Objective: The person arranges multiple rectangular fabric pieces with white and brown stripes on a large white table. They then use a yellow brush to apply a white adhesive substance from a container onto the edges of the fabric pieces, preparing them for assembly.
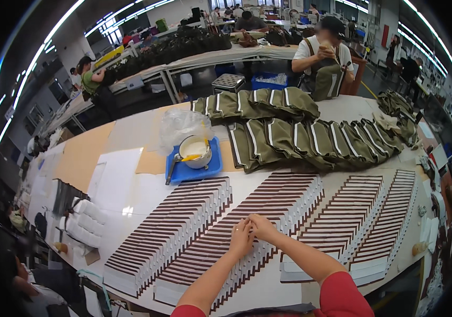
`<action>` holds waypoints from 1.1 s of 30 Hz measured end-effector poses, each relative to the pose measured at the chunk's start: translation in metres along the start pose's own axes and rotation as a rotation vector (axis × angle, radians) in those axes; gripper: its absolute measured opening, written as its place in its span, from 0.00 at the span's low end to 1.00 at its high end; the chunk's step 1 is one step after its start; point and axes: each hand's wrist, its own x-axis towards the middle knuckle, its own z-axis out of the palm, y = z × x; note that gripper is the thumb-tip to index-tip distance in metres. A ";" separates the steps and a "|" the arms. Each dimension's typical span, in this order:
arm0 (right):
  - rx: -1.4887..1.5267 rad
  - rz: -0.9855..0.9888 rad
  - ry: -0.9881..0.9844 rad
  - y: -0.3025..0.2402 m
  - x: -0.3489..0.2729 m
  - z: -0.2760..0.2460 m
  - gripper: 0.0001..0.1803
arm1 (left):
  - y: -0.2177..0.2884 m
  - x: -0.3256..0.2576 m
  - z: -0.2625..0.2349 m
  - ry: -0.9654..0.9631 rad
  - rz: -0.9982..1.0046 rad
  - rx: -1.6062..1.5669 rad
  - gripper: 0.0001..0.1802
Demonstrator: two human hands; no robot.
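My left hand and my right hand meet over a long row of overlapping white pieces with dark brown edges. The fingers of both hands are bent in and pressed together, fingertips nearly touching. Whatever may be between them is hidden or too small to make out. Left of my hands lies a similar row of white and brown pieces. To the right are two narrower rows, a middle one and an outer one.
Beyond the rows, a blue tray holds a white pot with a yellow-handled tool, beside crumpled clear plastic. Olive pieces with white stripes lie overlapped at the far side. A co-worker sits across the table; white bundles lie left.
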 end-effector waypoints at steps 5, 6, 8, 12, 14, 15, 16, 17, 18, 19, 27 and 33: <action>-0.374 0.173 -0.194 -0.033 0.098 0.008 0.13 | -0.033 0.014 0.015 -0.122 -0.024 0.219 0.22; -0.394 -0.052 -0.057 -0.018 0.119 0.015 0.13 | -0.029 0.017 0.015 -0.090 -0.005 0.197 0.23; -0.414 -0.159 0.030 -0.013 0.170 0.030 0.16 | -0.027 0.016 0.011 -0.075 0.008 0.194 0.24; -0.427 -0.158 0.031 -0.032 0.260 0.079 0.21 | -0.035 0.014 0.006 -0.129 -0.039 0.146 0.24; -0.450 -0.154 0.051 -0.048 0.288 0.099 0.20 | -0.038 0.015 0.003 -0.174 -0.064 0.163 0.24; -0.489 -0.157 0.043 -0.053 0.300 0.104 0.19 | -0.039 0.016 0.003 -0.191 -0.069 0.171 0.25; -0.532 -0.150 0.039 -0.049 0.311 0.111 0.17 | -0.041 0.014 0.003 -0.181 -0.057 0.121 0.26; -0.579 -0.145 0.039 -0.044 0.321 0.116 0.16 | -0.041 0.014 0.004 -0.159 -0.057 0.102 0.26; -0.626 -0.143 0.036 -0.041 0.331 0.120 0.15 | -0.042 0.014 0.005 -0.134 -0.060 0.084 0.26; -0.556 -0.083 0.104 -0.036 0.338 0.121 0.13 | -0.043 0.014 0.006 -0.111 -0.063 0.066 0.27; 0.464 0.210 0.159 -0.045 0.332 0.062 0.14 | -0.043 0.014 0.008 -0.077 -0.050 0.086 0.28; 0.566 0.186 0.367 -0.020 0.281 0.064 0.12 | -0.040 0.013 0.009 -0.097 -0.054 0.101 0.27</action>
